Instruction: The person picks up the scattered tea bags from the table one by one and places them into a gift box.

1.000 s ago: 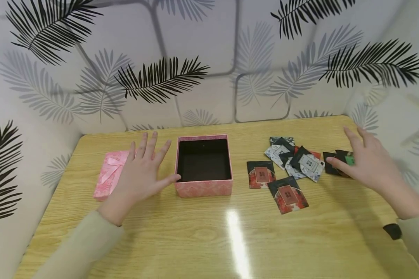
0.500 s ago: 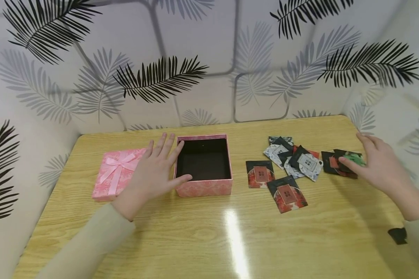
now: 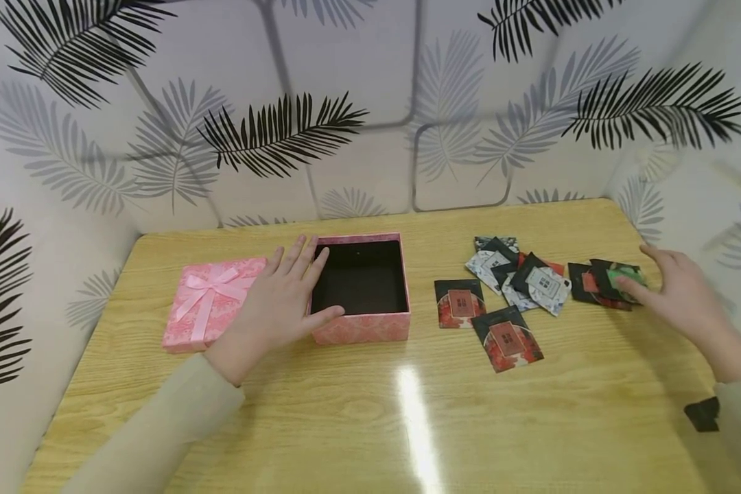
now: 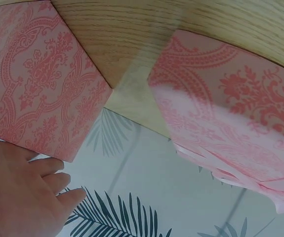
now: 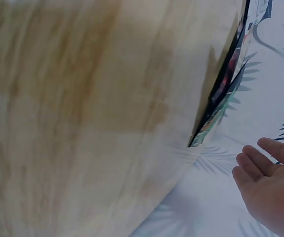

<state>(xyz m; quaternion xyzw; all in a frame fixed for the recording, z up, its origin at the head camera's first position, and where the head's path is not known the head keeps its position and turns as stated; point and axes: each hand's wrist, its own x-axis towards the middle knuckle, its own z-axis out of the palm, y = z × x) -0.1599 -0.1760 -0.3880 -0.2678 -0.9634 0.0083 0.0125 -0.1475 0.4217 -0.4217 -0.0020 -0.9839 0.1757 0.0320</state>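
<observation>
An open pink patterned box with a black inside stands in the middle of the table. My left hand is spread flat at its left side, fingertips right at the rim; in the left wrist view the fingers lie along the box's patterned wall. The pink lid with a ribbon bow lies to the left, partly behind that hand. My right hand hovers with relaxed fingers at the far right, its thumb over a green and black sachet. A red and black sachet lies partly beneath that one.
Several white and black sachets are heaped right of the box. Two red and black sachets lie in front of them. A small black object sits near the right sleeve. A leaf-patterned wall covering rises behind the wooden table.
My left hand has moved right, from over the lid to the box's rim, uncovering more of the lid. The right hand has shifted right and slightly down, showing more of the green sachet.
</observation>
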